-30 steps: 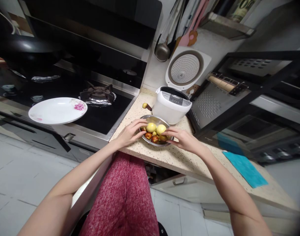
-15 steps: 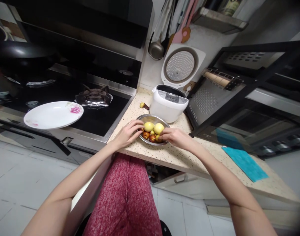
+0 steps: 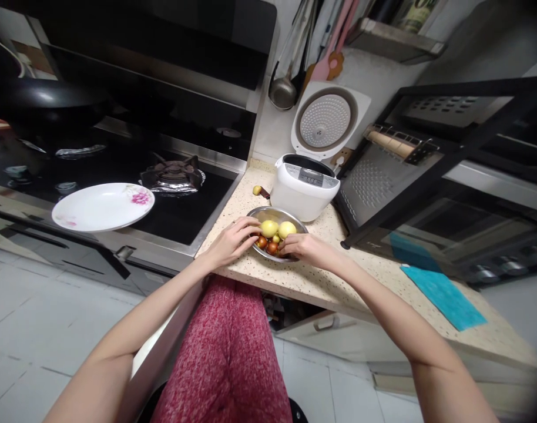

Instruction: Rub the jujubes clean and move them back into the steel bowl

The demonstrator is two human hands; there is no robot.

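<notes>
Deeper into the metal bowl [image 3: 272, 213] on the counter [image 3: 251, 271] reached the right hand [image 3: 306, 248], its grip too hidden to tell. Left of the 2 yellow fruits [image 3: 269, 228] inside, the left hand [image 3: 232, 240] had thumb and fingers apart.

Two hands [image 3: 230, 241], one bowl [image 3: 275, 215], two large yellow fruits [image 3: 287, 230], one plate [image 3: 103, 207]

Speckled beige table [image 3: 334, 286] here: rice cooker [image 3: 297, 198], steel bowl [image 3: 275, 211] just in front of it, small yellow fruit [image 3: 257, 190] left, teal cloth [image 3: 445, 298] and oven [image 3: 466, 235] to its right.
</notes>
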